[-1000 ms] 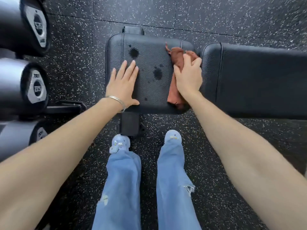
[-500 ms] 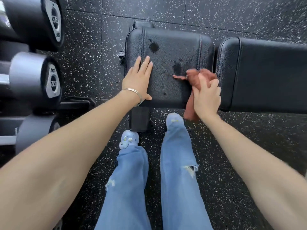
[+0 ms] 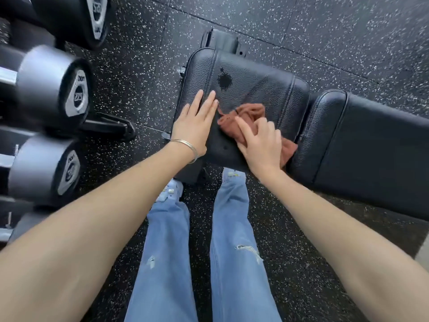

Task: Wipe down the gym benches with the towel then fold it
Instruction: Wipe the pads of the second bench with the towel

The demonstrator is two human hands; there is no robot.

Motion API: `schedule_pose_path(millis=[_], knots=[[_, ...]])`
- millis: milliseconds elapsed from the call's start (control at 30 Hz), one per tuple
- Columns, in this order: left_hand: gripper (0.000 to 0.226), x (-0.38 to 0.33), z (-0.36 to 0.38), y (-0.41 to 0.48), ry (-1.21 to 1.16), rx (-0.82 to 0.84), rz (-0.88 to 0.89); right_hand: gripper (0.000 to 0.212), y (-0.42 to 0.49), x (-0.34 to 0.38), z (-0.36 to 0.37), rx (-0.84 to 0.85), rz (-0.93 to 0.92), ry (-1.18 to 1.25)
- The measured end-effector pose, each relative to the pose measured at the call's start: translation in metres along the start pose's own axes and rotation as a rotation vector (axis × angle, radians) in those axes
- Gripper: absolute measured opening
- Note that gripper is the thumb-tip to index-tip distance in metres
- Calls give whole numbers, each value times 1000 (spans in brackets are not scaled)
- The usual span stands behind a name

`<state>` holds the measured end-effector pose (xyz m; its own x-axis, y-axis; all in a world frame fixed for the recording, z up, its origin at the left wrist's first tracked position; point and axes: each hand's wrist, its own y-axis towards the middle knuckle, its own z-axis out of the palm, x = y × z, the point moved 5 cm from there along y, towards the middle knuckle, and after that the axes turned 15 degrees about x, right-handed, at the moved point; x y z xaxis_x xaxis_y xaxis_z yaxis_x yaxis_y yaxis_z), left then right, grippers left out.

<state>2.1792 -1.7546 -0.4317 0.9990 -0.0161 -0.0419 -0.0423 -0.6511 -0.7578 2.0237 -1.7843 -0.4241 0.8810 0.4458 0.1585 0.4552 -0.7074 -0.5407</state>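
On the seat pad (image 3: 255, 89), left hand (image 3: 195, 129) flat, fingers (image 3: 207, 106) straight; right hand (image 3: 261, 146) beside it, curled over the towel (image 3: 251, 112).

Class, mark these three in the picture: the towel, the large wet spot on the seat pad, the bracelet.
towel (image 3: 251, 113): head view, on its bunched far part.
wet spot (image 3: 224, 82): head view, on its dark middle.
bracelet (image 3: 186, 146): head view, on the middle of the metal band.

Grained leather-look bench pad (image 3: 255, 82), cloth towel (image 3: 246, 117)
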Motion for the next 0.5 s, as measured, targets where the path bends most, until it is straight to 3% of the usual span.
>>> schedule_pose_path(millis=[100,333,433,500], knots=[[112,1,0,0,13,2,2,48,-19,-21,6,-6,-91,1],[112,-2,3,1,43,-6,-34,43,80,-82,-59,-120,342,231],[114,-2,2,1,39,-5,-30,44,106,-83,-66,-111,412,275],[115,-2,2,0,37,4,-35,46,89,-80,-59,-129,354,270]])
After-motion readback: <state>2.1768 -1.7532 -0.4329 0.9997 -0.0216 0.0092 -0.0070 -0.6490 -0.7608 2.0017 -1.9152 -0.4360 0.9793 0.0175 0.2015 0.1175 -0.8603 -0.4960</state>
